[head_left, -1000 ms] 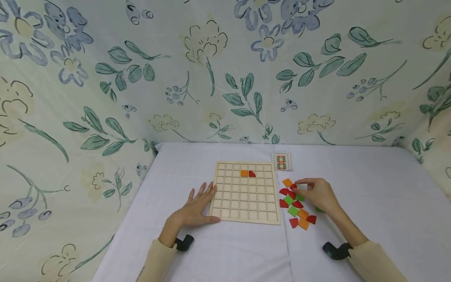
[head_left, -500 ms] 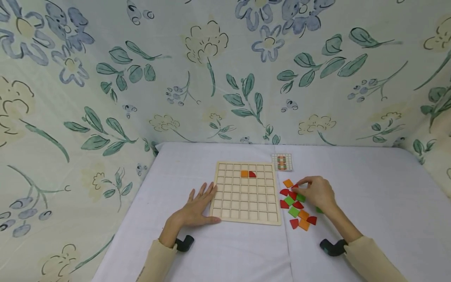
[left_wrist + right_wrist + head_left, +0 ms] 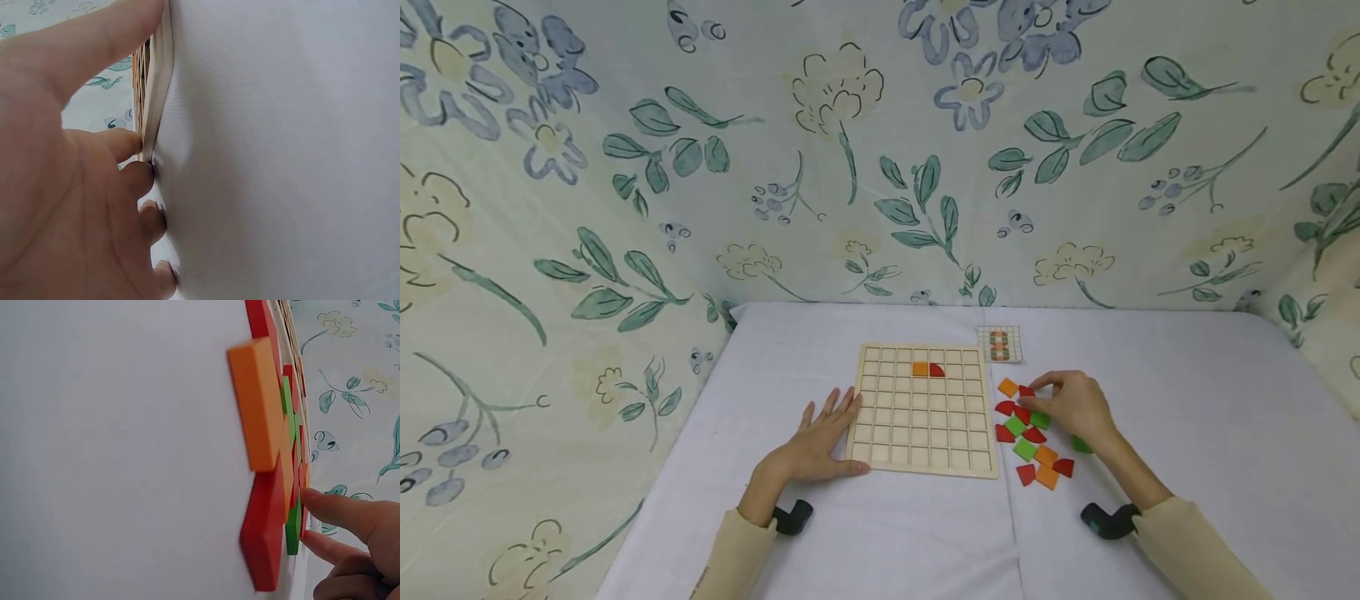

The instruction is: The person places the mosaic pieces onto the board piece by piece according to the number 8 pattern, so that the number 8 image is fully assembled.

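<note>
My left hand [image 3: 811, 446] lies spread at the left side of a wooden grid board [image 3: 922, 475], its thumb at the lower left corner and fingertips against the left edge. In the left wrist view the fingers [image 3: 109, 144] touch the board's side. An orange square tile [image 3: 920, 369] and a red quarter-circle tile sit side by side in the board's second row. My right hand [image 3: 1077, 408] pinches another red quarter-circle tile [image 3: 1026, 391] between thumb and index finger at the top of the loose tiles. In the right wrist view a green tile [image 3: 292, 534] lies by those fingertips.
Loose red, orange and green tiles [image 3: 1024, 450] lie right of the board, some overlapping. One green tile [image 3: 1082, 445] is partly hidden by the right wrist. A small pattern card [image 3: 999, 344] lies at the board's upper right corner. Floral cloth hangs behind the white-covered table.
My right hand's fingers have come onto the red quarter-circle tile, which has turned a little and shifted up. The loose orange square beside it has slid slightly left. My left hand stays put.
</note>
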Action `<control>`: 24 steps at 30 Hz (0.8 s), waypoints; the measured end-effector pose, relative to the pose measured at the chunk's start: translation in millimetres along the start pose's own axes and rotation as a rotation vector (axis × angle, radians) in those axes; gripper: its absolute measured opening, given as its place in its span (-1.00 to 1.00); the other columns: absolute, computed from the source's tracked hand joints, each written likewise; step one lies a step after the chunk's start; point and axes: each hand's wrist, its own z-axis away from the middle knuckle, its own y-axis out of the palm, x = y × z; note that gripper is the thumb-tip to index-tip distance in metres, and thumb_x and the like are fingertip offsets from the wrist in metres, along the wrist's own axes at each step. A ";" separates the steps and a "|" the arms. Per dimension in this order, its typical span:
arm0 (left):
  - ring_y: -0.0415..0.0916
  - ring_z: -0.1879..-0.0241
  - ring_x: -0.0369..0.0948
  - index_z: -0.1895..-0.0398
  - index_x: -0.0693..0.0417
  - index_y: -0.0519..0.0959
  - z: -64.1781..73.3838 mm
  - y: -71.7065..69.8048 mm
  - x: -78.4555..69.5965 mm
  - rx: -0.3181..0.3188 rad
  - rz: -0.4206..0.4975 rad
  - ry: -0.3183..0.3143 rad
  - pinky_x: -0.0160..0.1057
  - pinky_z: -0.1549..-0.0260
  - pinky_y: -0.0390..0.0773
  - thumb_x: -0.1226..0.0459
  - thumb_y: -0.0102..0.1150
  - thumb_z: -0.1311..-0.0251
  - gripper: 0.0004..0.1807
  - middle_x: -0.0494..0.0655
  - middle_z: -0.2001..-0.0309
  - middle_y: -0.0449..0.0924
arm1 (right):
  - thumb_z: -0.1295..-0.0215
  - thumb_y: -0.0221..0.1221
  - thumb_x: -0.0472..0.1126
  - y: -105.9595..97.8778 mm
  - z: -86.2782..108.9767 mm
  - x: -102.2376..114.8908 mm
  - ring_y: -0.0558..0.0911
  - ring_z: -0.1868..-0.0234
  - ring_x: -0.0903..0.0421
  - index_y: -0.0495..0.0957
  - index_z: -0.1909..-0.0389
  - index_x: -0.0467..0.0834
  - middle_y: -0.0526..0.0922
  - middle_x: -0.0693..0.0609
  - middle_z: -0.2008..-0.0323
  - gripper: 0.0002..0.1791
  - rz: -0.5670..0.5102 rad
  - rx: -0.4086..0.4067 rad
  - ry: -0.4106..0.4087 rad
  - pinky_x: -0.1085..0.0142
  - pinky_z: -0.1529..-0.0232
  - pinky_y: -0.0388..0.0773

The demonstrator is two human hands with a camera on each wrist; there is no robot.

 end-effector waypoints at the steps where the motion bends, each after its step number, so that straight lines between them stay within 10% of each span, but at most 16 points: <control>1: -0.52 -0.69 0.08 -0.70 0.06 -0.17 0.0 -0.1 0.1 -0.001 0.000 0.000 0.37 -0.57 -0.47 -0.22 0.35 -0.22 0.23 -0.01 -0.71 -0.36 | -0.18 0.49 -0.03 0.3 -0.8 -0.2 0.40 0.47 0.05 0.72 0.02 -0.31 0.39 -0.01 0.61 -0.51 0.003 -0.003 -0.002 0.33 0.60 0.29; 24: -0.52 -0.70 0.06 -0.70 0.04 -0.16 -0.3 0.4 0.7 -0.001 -0.003 -0.010 0.36 -0.57 -0.46 -0.22 0.35 -0.21 0.22 -0.04 -0.71 -0.36 | -0.28 0.41 -0.21 -4.6 -5.1 -8.1 0.37 0.46 0.03 0.69 -0.07 -0.33 0.37 -0.04 0.58 -0.60 -0.037 0.019 0.010 0.36 0.60 0.33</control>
